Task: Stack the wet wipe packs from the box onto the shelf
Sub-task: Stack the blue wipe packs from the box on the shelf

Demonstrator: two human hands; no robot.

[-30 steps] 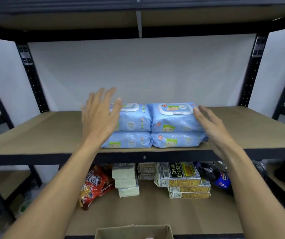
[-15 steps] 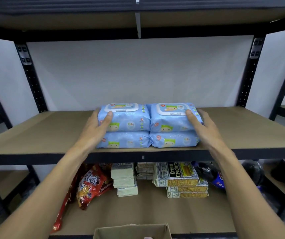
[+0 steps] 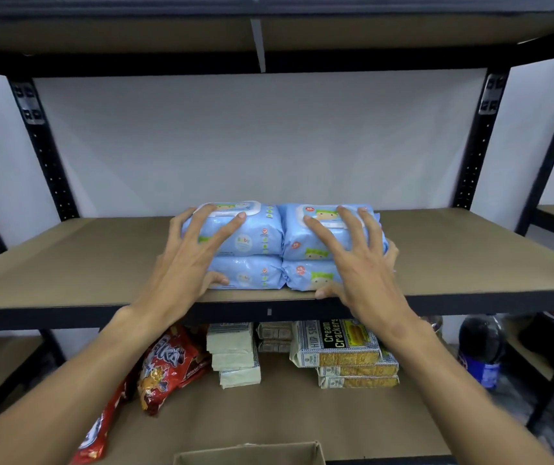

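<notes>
Wet wipe packs [image 3: 262, 243], four of them in pale blue wrappers, sit on the middle shelf [image 3: 453, 260] of a dark metal rack, close to its front edge and roughly centred across its width. They form two stacks of two, side by side and touching, with white flip lids on the upper pair. In the head view, the left hand [image 3: 188, 260] lies spread against the left stack: its fingers [image 3: 232, 226] reach up over the front and top of the upper pack, and its thumb presses against the lower pack near the shelf board. The right hand [image 3: 359, 260] is spread the same way on the right stack, fingers fanned over the lid and front of the upper pack, thumb down at the shelf's front edge beside the lower pack. Both hands are flat and splayed, pressing on the packs rather than closed around them. Both forearms run up from the bottom corners of the frame. On the shelf below stand a red snack bag [image 3: 168, 364], a pile of pale green packets [image 3: 235, 357], stacked cream cracker packs [image 3: 339, 344] and, further right, a dark bottle with a blue label [image 3: 480, 350]. At the bottom edge, the open top of a cardboard box [image 3: 248, 453] shows; its inside cannot be seen.
</notes>
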